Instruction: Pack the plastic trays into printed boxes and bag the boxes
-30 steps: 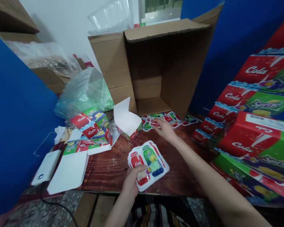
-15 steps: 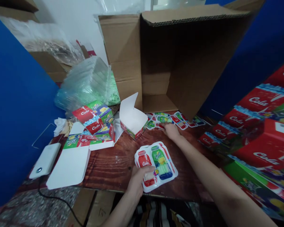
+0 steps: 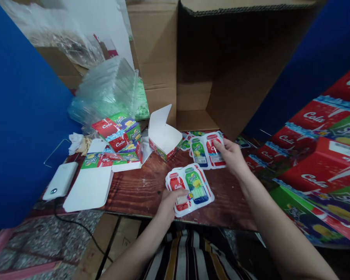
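Observation:
My left hand [image 3: 168, 202] grips the near edge of a small stack of bottle-print cards [image 3: 192, 187], red Cola and green soda pictures up, just above the wooden table [image 3: 134, 194]. Farther back, my right hand [image 3: 231, 155] pinches another bottle-print card [image 3: 204, 151], lifted above a loose pile of the same cards [image 3: 189, 140] lying at the mouth of a big cardboard box [image 3: 221, 70]. A small open white carton [image 3: 163, 136] with printed sides stands left of that pile.
Printed Cola cartons [image 3: 118, 136] and flat carton blanks [image 3: 89, 190] lie at the left, beside a clear plastic bag [image 3: 107, 93] and a white power bank [image 3: 61, 181]. Stacked Cola boxes [image 3: 317, 155] fill the right side. Blue panels [image 3: 20, 116] stand on both sides.
My right hand has picked one card off the pile and drawn it back toward me. The left hand kept its stack. The camera tilted down and closer.

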`<state>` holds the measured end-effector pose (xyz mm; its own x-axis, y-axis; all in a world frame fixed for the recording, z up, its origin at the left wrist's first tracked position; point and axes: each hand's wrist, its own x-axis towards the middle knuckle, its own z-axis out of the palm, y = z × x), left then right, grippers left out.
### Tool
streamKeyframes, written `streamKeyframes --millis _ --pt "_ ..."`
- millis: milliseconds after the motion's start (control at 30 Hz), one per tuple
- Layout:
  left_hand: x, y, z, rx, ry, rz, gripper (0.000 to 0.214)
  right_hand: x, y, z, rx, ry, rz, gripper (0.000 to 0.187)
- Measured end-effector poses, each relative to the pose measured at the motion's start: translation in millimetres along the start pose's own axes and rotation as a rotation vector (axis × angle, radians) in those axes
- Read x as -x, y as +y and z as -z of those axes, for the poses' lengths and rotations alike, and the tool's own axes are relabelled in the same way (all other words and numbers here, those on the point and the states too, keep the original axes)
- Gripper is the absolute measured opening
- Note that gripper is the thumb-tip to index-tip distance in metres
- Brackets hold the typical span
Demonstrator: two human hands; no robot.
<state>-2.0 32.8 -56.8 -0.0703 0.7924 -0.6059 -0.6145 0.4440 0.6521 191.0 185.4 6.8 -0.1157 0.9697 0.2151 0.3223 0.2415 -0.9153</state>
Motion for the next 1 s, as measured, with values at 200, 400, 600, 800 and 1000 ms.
streamKeyframes --millis 200,400,600,800,1000 --pt "-3.1 -2.9 0.5 0.03 -0.026 -0.04 0.036 48.1 -62.2 -8.1 -0.665 -0.224 -0.373 0.031" --pt "-7.9 -6.5 1.9 0.137 0.032 -0.114 0.033 70.9 -66.3 -33.0 -0.724 -0.368 -0.481 0.04" --pt "-13.2 -9.6 6.9 0.123 0.02 -0.098 0.045 71.2 -19.1 -52.8 -0.488 -0.319 -0.363 0.045" --pt "-11.6 -7.2 4.3 0.123 0.014 -0.09 0.039 72.6 -0.2 -53.7 -0.284 -0.26 -0.192 0.055" --pt "-13.1 -6.7 6.3 0.083 0.04 -0.076 0.036 78.9 0.6 -47.8 -0.041 -0.266 -0.047 0.076"
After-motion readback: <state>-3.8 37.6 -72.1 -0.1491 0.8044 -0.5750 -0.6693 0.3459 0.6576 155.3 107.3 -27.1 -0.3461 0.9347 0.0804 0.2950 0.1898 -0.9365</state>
